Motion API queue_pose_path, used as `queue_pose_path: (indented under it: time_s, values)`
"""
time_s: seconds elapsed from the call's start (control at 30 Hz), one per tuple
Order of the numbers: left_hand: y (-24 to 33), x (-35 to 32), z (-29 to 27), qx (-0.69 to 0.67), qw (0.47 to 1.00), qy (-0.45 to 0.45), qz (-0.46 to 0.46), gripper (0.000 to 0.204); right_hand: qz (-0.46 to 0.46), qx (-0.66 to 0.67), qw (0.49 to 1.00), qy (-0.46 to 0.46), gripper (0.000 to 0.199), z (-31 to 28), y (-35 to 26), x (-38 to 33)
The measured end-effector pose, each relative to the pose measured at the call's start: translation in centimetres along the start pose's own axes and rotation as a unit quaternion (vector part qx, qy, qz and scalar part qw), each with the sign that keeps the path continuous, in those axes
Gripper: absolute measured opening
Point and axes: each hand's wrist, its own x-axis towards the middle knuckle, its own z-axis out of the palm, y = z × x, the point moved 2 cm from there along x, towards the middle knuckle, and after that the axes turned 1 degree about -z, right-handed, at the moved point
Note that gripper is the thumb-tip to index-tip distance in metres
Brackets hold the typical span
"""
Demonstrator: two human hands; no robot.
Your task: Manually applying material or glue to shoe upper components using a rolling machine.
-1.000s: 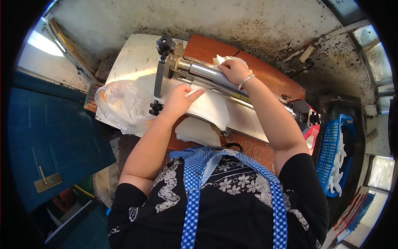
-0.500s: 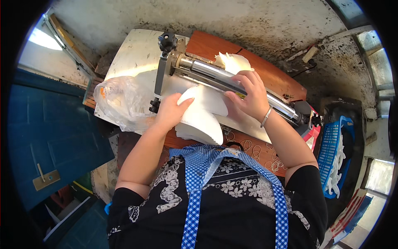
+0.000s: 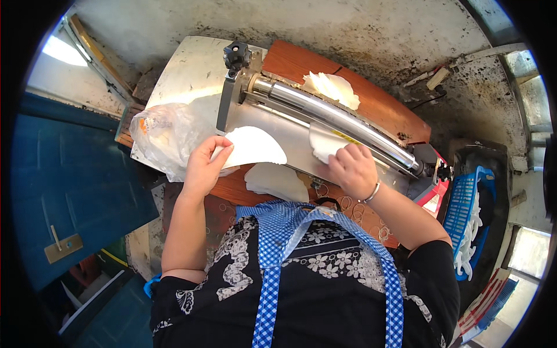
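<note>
Head view: person's left hand (image 3: 206, 165), one, closed on a white round-edged sheet (image 3: 258, 145), which it pinched between thumb and fingers at its left end, above the near left part of a roller machine's metal bed (image 3: 299, 145). Right hand (image 3: 354, 171), one, fingers curled, at the near edge of a second white sheet (image 3: 324, 140) that lay on the bed's middle, just before the roller; fingertips blurred, and whether they gripped the sheet could not be told. Bracelet (image 3: 372, 193), silver-coloured, worn on the right wrist. Steel roller (image 3: 307, 104), long and polished, set slantwise above the bed; black star knob (image 3: 237, 55) atop the grey left bracket (image 3: 228, 104). Loose heap of white sheets (image 3: 331, 90), on the reddish-brown tabletop (image 3: 383, 107), behind the roller and near the far edge. Stack of white sheets (image 3: 277, 181), round-edged, at the tabletop's near edge, just before the bed. Rubber bands (image 3: 384, 234), pale and thin, scattered along that same near edge to the right of the stack. Clear plastic bag (image 3: 168, 139), crumpled, contents indistinct, at the left edge of the pale board (image 3: 188, 64). Blue plastic basket (image 3: 462, 197), slatted, holding white pieces (image 3: 467, 238), well right of the machine. Apron (image 3: 270, 232), blue-and-white checked, worn over a black flowered top (image 3: 331, 296).
</note>
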Motion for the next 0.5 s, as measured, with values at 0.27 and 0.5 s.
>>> queue_pose_path:
  time_s: [0.27,0.5]
  values:
    - [0.5,5.4,8.4,0.165,0.986,-0.021,0.023,0.019,0.327,0.314,0.886,-0.097,0.031,3.7,8.0,10.3]
    - [-1.5,-0.8,5.0,0.368,0.882,0.053,0.290,0.025,0.068,0.147,0.972,0.170,0.007,-1.2,3.7,8.0]
